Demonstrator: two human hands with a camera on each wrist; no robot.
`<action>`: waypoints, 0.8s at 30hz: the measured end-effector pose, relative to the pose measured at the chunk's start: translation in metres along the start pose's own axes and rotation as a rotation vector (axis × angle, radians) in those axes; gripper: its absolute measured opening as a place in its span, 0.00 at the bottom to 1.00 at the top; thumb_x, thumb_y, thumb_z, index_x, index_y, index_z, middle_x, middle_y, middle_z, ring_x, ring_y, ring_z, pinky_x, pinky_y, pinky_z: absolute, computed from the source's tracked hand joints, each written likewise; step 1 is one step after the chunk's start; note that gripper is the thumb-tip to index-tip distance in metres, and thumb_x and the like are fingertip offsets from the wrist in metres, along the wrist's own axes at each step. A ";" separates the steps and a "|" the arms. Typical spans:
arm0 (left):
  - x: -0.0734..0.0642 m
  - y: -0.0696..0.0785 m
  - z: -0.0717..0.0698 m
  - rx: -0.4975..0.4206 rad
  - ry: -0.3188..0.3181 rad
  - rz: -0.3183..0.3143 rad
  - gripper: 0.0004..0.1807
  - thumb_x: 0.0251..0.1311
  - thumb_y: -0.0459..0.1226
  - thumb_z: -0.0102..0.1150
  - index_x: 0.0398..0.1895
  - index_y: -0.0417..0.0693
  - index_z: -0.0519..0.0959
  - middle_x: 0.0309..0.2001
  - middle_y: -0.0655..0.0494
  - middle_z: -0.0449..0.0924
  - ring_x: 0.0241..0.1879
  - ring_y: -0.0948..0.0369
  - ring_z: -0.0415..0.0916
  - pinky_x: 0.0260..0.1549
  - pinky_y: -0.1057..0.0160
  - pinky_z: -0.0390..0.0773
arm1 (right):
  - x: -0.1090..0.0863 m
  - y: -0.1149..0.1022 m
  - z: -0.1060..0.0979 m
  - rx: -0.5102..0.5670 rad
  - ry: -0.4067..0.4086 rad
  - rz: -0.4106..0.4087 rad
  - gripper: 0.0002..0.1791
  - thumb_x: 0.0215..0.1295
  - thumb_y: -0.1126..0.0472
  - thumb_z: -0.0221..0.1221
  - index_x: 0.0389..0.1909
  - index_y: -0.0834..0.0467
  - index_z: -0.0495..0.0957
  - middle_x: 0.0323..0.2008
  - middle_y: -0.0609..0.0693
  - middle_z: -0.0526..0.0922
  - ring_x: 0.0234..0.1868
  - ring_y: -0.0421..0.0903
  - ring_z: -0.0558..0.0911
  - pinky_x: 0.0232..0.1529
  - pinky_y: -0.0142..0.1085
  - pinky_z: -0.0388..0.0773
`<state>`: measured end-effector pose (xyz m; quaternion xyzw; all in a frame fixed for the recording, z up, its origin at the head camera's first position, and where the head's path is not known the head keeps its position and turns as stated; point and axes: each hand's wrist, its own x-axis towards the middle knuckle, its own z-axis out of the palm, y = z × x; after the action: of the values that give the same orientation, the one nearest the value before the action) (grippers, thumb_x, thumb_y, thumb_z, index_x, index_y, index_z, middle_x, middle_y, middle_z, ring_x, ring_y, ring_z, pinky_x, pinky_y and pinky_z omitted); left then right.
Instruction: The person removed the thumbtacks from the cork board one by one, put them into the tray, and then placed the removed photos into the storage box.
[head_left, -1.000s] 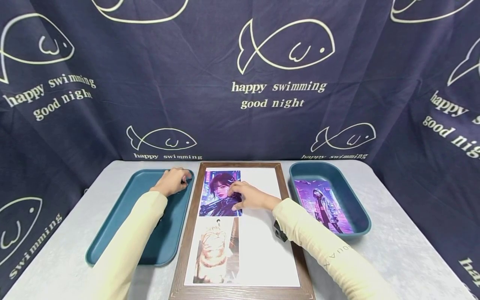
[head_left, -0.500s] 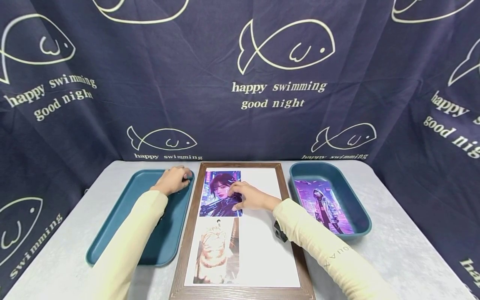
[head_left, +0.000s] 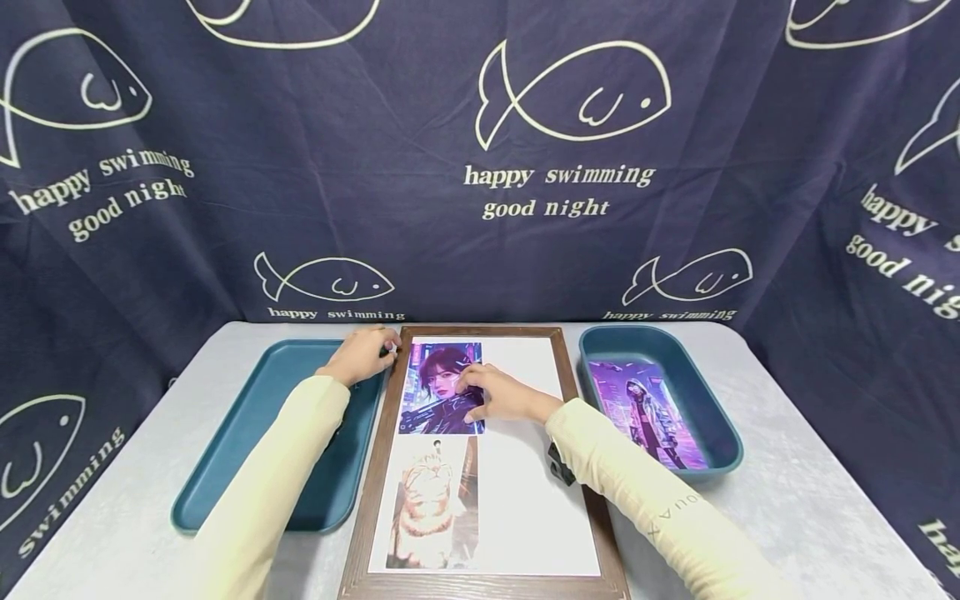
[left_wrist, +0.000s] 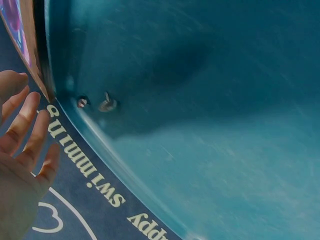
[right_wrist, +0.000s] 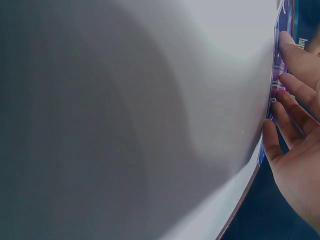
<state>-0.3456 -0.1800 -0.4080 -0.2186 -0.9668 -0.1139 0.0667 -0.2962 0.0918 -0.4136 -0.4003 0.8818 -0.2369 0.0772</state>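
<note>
My right hand (head_left: 513,396) has its fingers spread over a purple picture print (head_left: 435,354) at the upper left of a wood-framed white board (head_left: 532,508). In the right wrist view its fingertips (right_wrist: 272,125) rest along the print's edge. A cat picture (head_left: 427,512) lies just below on the board. My left hand (head_left: 363,354) hovers over the board's upper left corner and the tray's edge, thumb and index finger close together; I cannot tell whether something small is between them. Below it, the blue tray (head_left: 262,400) holds small pin-like pieces (left_wrist: 107,103) near its corner.
To the board's right stands a deep blue bin (head_left: 712,417) with another purple picture (head_left: 645,412) in it. A dark blue curtain (head_left: 435,250) with fish drawings hangs behind the grey table (head_left: 810,508). A black device (head_left: 560,464) sits under the right wrist.
My left hand has moved right, from the tray's far corner to the board's upper left corner. The right hand and the pictures have stayed in place.
</note>
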 end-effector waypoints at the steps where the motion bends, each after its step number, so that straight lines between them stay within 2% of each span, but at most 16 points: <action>1: 0.001 0.002 0.000 -0.010 -0.003 0.000 0.11 0.56 0.37 0.56 0.42 0.46 0.79 0.36 0.51 0.76 0.36 0.55 0.73 0.39 0.52 0.72 | 0.000 0.000 0.000 0.003 0.000 0.001 0.22 0.50 0.59 0.66 0.46 0.62 0.76 0.52 0.55 0.73 0.54 0.52 0.69 0.59 0.46 0.63; 8: 0.008 0.012 0.004 -0.052 -0.013 0.009 0.11 0.56 0.37 0.57 0.42 0.45 0.78 0.39 0.50 0.77 0.40 0.54 0.75 0.43 0.52 0.73 | 0.000 0.000 0.000 0.010 0.007 0.002 0.22 0.49 0.59 0.66 0.46 0.62 0.76 0.51 0.54 0.74 0.53 0.52 0.69 0.59 0.45 0.64; 16: 0.015 0.019 0.011 -0.072 0.024 0.048 0.12 0.53 0.36 0.59 0.42 0.44 0.78 0.38 0.49 0.76 0.38 0.55 0.74 0.42 0.53 0.73 | 0.000 0.001 0.000 0.001 0.012 -0.005 0.22 0.49 0.59 0.66 0.46 0.62 0.76 0.52 0.54 0.74 0.53 0.52 0.69 0.58 0.45 0.64; 24: 0.017 0.027 0.010 -0.107 0.010 0.042 0.14 0.53 0.36 0.60 0.44 0.42 0.78 0.41 0.48 0.76 0.41 0.54 0.74 0.45 0.52 0.73 | 0.000 0.002 0.001 0.004 0.012 -0.010 0.22 0.49 0.59 0.67 0.46 0.61 0.76 0.51 0.54 0.74 0.53 0.52 0.69 0.58 0.45 0.64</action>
<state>-0.3494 -0.1467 -0.4093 -0.2415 -0.9542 -0.1653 0.0620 -0.2972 0.0923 -0.4152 -0.4030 0.8799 -0.2413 0.0715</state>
